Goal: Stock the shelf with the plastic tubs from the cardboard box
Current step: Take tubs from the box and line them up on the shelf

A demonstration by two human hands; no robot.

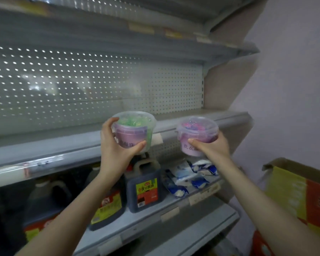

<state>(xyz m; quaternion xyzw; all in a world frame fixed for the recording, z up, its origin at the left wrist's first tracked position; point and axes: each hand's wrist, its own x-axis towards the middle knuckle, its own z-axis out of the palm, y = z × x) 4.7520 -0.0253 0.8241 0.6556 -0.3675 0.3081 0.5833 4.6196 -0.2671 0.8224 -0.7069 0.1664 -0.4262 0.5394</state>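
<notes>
The left hand (116,146) grips a green-filled tub (137,126) and the right hand (213,147) grips a pink-filled tub (199,129). Both tubs are held up at the middle shelf's (54,157) front edge. The cardboard box (294,191) stands to the right.

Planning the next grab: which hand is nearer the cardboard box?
Right. The right hand, holding the pink tub, is up-left of the cardboard box; the left hand, holding the green tub, is farther left.

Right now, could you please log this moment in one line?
left hand: holds green-filled tub | right hand: holds pink-filled tub | shelf: tubs not placed
</notes>
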